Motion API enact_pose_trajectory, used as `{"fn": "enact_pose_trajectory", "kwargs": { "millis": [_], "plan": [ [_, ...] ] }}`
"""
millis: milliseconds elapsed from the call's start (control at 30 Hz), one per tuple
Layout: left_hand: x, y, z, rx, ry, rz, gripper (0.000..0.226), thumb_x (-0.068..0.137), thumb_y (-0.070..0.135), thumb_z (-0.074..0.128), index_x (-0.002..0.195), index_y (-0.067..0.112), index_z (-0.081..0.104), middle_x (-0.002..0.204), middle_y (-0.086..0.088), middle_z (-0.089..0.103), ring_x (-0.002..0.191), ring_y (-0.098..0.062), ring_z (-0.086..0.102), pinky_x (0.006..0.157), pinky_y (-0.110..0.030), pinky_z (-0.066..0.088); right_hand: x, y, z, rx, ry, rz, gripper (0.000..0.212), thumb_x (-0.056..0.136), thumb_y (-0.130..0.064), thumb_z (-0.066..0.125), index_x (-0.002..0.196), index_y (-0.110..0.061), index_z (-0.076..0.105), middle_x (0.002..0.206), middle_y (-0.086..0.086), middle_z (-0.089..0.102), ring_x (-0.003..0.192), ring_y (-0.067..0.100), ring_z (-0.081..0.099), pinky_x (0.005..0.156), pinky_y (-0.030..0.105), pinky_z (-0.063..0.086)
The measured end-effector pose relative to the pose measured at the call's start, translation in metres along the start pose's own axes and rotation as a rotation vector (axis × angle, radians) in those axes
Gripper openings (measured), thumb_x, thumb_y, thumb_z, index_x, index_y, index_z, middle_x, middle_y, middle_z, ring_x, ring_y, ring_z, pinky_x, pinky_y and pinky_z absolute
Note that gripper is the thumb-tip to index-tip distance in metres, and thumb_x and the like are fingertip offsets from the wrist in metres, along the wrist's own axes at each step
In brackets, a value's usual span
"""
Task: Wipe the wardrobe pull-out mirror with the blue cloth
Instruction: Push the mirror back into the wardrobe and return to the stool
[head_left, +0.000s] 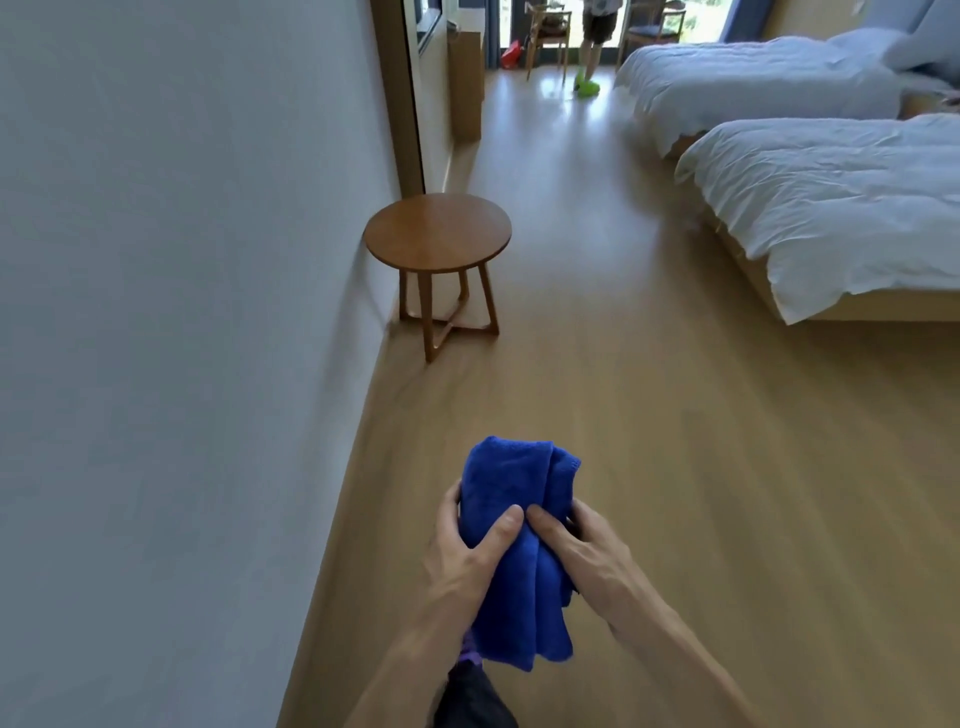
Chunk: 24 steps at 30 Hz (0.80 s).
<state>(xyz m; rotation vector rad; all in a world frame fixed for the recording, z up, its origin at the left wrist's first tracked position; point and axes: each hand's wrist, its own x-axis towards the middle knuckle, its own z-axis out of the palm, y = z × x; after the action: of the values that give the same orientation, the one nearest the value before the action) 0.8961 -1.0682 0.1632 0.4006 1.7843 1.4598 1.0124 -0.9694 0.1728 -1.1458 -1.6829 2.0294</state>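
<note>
A folded blue cloth (519, 525) is held low in the middle of the view, above the wooden floor. My left hand (467, 551) grips its left side with the thumb pressed on the front. My right hand (582, 551) grips its right side, thumb beside the left thumb. The cloth's lower end hangs down between my forearms. No wardrobe or pull-out mirror can be made out; a reflective panel (434, 78) in a wooden frame stands on the left wall further ahead.
A plain pale wall (182, 312) runs along the left. A small round wooden table (438, 236) stands against it ahead. Two beds with white covers (831, 208) fill the right side. A person stands by chairs at the far window (597, 31).
</note>
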Motion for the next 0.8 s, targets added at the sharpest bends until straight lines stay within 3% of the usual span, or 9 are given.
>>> {"fn": "enact_pose_trajectory", "kwargs": {
  "millis": [233, 367, 433, 567, 800],
  "plan": [
    [0.106, 0.051, -0.001, -0.022, -0.104, 0.021, 0.086, 0.055, 0.068, 0.075, 0.132, 0.039, 0.052, 0.122, 0.009, 0.069, 0.108, -0.012, 0.071, 0.097, -0.041, 0.058, 0.094, -0.052, -0.004, -0.032, 0.086, -0.031, 0.019, 0.098, -0.041, 0.061, 0.108, -0.025, 0.067, 0.094, -0.006, 0.078, 0.085, 0.011, 0.075, 0.065, 0.018, 0.055],
    [0.156, 0.069, -0.005, -0.007, -0.139, 0.038, 0.064, 0.065, 0.062, 0.076, 0.123, 0.047, 0.051, 0.118, 0.014, 0.069, 0.098, 0.000, 0.071, 0.078, -0.020, 0.059, 0.142, -0.070, -0.001, -0.036, 0.122, -0.031, 0.021, 0.097, -0.040, 0.062, 0.106, -0.022, 0.068, 0.084, -0.005, 0.077, 0.071, 0.007, 0.072, 0.057, 0.015, 0.051],
    [0.175, 0.076, -0.008, -0.007, -0.129, 0.033, 0.066, 0.066, 0.063, 0.075, 0.125, 0.047, 0.051, 0.117, 0.015, 0.069, 0.098, 0.001, 0.070, 0.076, -0.017, 0.058, 0.162, -0.076, 0.001, -0.028, 0.122, -0.029, 0.022, 0.097, -0.040, 0.063, 0.105, -0.021, 0.068, 0.084, -0.004, 0.077, 0.070, 0.007, 0.072, 0.057, 0.015, 0.051],
    [0.215, 0.081, -0.007, 0.000, -0.104, -0.013, 0.087, 0.057, 0.070, 0.075, 0.135, 0.039, 0.049, 0.123, 0.010, 0.068, 0.107, -0.011, 0.071, 0.097, -0.039, 0.058, 0.205, -0.084, -0.002, -0.024, 0.096, 0.003, 0.022, 0.097, -0.040, 0.063, 0.107, -0.021, 0.068, 0.091, -0.001, 0.077, 0.081, 0.014, 0.074, 0.065, 0.019, 0.054],
    [0.295, 0.107, 0.021, 0.043, -0.048, -0.039, 0.097, 0.055, 0.074, 0.071, 0.140, 0.038, 0.046, 0.124, 0.011, 0.066, 0.108, -0.011, 0.069, 0.099, -0.040, 0.057, 0.291, -0.110, -0.034, -0.033, 0.041, 0.005, 0.024, 0.097, -0.040, 0.063, 0.107, -0.020, 0.068, 0.083, -0.004, 0.076, 0.070, 0.007, 0.071, 0.058, 0.016, 0.051]
  ]
}}
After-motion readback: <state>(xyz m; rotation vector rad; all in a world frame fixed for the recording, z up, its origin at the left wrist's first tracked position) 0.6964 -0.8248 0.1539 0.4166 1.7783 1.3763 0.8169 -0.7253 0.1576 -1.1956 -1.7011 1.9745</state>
